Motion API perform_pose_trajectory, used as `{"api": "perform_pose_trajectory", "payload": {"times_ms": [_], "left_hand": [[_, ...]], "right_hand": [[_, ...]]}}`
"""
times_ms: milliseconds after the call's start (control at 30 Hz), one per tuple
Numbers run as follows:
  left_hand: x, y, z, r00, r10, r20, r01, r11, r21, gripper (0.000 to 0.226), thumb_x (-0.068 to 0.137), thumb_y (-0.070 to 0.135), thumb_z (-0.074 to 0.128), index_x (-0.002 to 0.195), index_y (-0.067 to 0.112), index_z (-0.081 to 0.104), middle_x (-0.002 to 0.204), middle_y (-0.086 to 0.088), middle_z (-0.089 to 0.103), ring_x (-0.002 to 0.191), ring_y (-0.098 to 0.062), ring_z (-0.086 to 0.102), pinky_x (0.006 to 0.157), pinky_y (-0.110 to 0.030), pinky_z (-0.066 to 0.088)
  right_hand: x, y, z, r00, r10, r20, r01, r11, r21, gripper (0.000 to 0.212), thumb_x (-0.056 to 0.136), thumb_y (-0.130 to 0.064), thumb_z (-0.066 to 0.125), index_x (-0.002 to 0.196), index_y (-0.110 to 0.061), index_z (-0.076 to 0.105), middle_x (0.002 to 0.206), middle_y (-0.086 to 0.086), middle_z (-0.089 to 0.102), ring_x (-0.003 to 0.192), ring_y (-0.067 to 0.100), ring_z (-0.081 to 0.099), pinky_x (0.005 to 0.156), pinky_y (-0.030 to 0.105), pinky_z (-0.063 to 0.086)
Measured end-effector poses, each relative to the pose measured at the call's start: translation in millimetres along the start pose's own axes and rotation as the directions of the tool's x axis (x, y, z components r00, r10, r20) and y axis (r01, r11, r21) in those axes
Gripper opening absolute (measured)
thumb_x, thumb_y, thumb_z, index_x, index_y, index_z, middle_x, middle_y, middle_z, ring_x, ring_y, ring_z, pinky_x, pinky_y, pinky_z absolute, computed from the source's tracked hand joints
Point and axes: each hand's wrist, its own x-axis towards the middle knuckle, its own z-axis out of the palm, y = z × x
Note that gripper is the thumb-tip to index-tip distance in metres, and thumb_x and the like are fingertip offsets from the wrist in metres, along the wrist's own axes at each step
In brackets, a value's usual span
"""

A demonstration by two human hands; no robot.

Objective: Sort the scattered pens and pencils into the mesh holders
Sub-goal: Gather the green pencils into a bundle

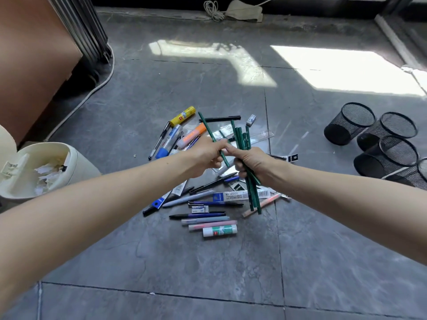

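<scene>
My right hand grips a bundle of several green pencils, upright and fanned, above the pile. My left hand pinches a single green pencil and holds it right against the bundle. Below both hands, scattered pens, markers, glue sticks and erasers lie on the grey tile floor. Several black mesh holders lie tipped on their sides at the right, apart from the pile and with nothing visible inside them.
A cream waste bin with paper scraps stands at the left. A brown cabinet and a white cable run along the far left. Bright sun patches fall on the floor behind the pile.
</scene>
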Motion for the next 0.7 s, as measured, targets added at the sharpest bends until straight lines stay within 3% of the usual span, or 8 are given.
{"api": "perform_pose_trajectory", "payload": {"times_ms": [100, 200, 333, 433, 500, 567, 633, 700], "left_hand": [[-12, -7, 2, 0.999, -0.019, 0.030, 0.015, 0.992, 0.128, 0.020, 0.096, 0.025, 0.053, 0.086, 0.007, 0.052, 0.058, -0.003, 0.040, 0.040, -0.008, 0.036, 0.038, -0.019, 0.034], [-28, -13, 14, 0.978, -0.004, 0.210, -0.057, 0.957, 0.285, 0.023, 0.097, 0.023, 0.048, 0.080, 0.009, 0.053, 0.059, -0.007, 0.042, 0.035, -0.007, 0.032, 0.035, -0.016, 0.026], [-38, -20, 26, 0.940, 0.035, 0.338, -0.203, 0.855, 0.478, 0.021, 0.098, 0.022, 0.045, 0.082, 0.011, 0.051, 0.063, -0.006, 0.041, 0.046, -0.012, 0.038, 0.039, -0.019, 0.034], [-47, -29, 34, 0.959, 0.015, 0.283, -0.138, 0.896, 0.421, 0.028, 0.101, 0.034, 0.035, 0.120, 0.018, 0.049, 0.090, 0.001, 0.051, 0.079, -0.014, 0.052, 0.069, -0.027, 0.046], [-46, -40, 38, 0.988, -0.064, 0.144, 0.021, 0.960, 0.279, 0.037, 0.100, 0.045, 0.030, 0.123, 0.021, 0.046, 0.100, 0.002, 0.051, 0.099, -0.018, 0.052, 0.087, -0.035, 0.046], [-44, -50, 40, 0.965, -0.207, 0.163, 0.201, 0.978, 0.049, 0.053, 0.094, 0.060, 0.028, 0.122, 0.020, 0.048, 0.105, -0.005, 0.055, 0.106, -0.023, 0.057, 0.091, -0.038, 0.046], [-41, -60, 43, 0.946, -0.163, 0.280, 0.152, 0.986, 0.061, 0.052, 0.085, 0.072, 0.034, 0.111, 0.032, 0.054, 0.110, -0.003, 0.062, 0.112, -0.020, 0.058, 0.098, -0.038, 0.045], [-40, -67, 47, 0.920, -0.090, 0.382, 0.001, 0.974, 0.227, 0.046, 0.080, 0.060, 0.056, 0.114, 0.029, 0.060, 0.116, 0.002, 0.065, 0.114, -0.013, 0.057, 0.102, -0.036, 0.042]], "right_hand": [[0, 2, -3, 0.995, -0.015, -0.096, 0.019, 0.999, 0.039, 0.031, 0.083, -0.034, 0.069, 0.085, -0.003, 0.066, 0.043, -0.002, 0.035, 0.035, 0.008, 0.027, 0.034, 0.019, 0.027], [0, 4, -2, 0.993, -0.008, -0.118, 0.013, 0.999, 0.042, 0.042, 0.080, -0.038, 0.071, 0.095, 0.001, 0.065, 0.043, -0.002, 0.043, 0.035, 0.008, 0.034, 0.035, 0.019, 0.032], [2, 12, -1, 0.981, 0.035, -0.191, -0.030, 0.999, 0.026, 0.030, 0.082, -0.023, 0.072, 0.087, 0.006, 0.063, 0.065, 0.012, 0.059, 0.051, 0.021, 0.055, 0.052, 0.030, 0.050], [2, 15, -5, 0.939, 0.013, -0.343, -0.014, 1.000, 0.001, 0.024, 0.089, -0.017, 0.058, 0.069, -0.004, 0.057, 0.059, 0.009, 0.055, 0.048, 0.020, 0.051, 0.051, 0.031, 0.046], [1, 13, -8, 0.925, 0.003, -0.380, 0.026, 0.997, 0.071, 0.021, 0.090, -0.013, 0.052, 0.074, -0.001, 0.055, 0.056, 0.009, 0.056, 0.048, 0.020, 0.052, 0.052, 0.030, 0.045], [-4, 10, -8, 0.921, -0.014, -0.389, 0.087, 0.982, 0.169, 0.018, 0.092, -0.013, 0.052, 0.081, 0.001, 0.054, 0.052, 0.011, 0.056, 0.043, 0.020, 0.053, 0.049, 0.029, 0.047], [-11, 9, -7, 0.916, -0.066, -0.396, 0.148, 0.972, 0.180, 0.020, 0.093, -0.017, 0.057, 0.082, -0.001, 0.052, 0.052, 0.011, 0.054, 0.037, 0.017, 0.050, 0.045, 0.027, 0.048], [-24, 12, -7, 0.926, -0.114, -0.361, 0.157, 0.983, 0.092, 0.023, 0.093, -0.023, 0.058, 0.081, -0.005, 0.051, 0.055, 0.009, 0.051, 0.035, 0.014, 0.046, 0.041, 0.023, 0.045]]}}
